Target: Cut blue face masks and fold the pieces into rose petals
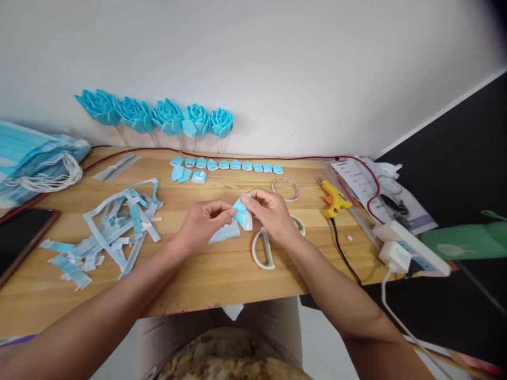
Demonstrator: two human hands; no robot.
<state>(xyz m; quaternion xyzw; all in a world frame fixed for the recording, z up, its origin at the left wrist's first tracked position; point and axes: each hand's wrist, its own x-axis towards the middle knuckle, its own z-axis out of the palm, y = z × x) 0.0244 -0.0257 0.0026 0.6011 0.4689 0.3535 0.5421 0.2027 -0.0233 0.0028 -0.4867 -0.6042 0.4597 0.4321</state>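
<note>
Between my two hands is a small folded piece of blue mask fabric [243, 213], held just above the table. My left hand [206, 221] pinches its left corner. With thumb and fingers, my right hand [273, 214] grips its upper right edge. A flat pale blue fabric piece [225, 233] lies on the wood below my left fingers. Scissors with white handles [255, 252] lie under and beside my right hand, which partly hides them. Farther back, several folded blue petals [224, 164] form a row, with a few more pieces [181, 174] in front of it.
Blue fabric flowers [167, 117] on sticks lean against the wall. Cut strips [119, 227] are heaped at left, near face masks [31, 158] and a phone [26, 237]. A tape roll [285, 189], yellow glue gun [335, 198], power strip [412, 250] and green bottle [467, 240] stand right.
</note>
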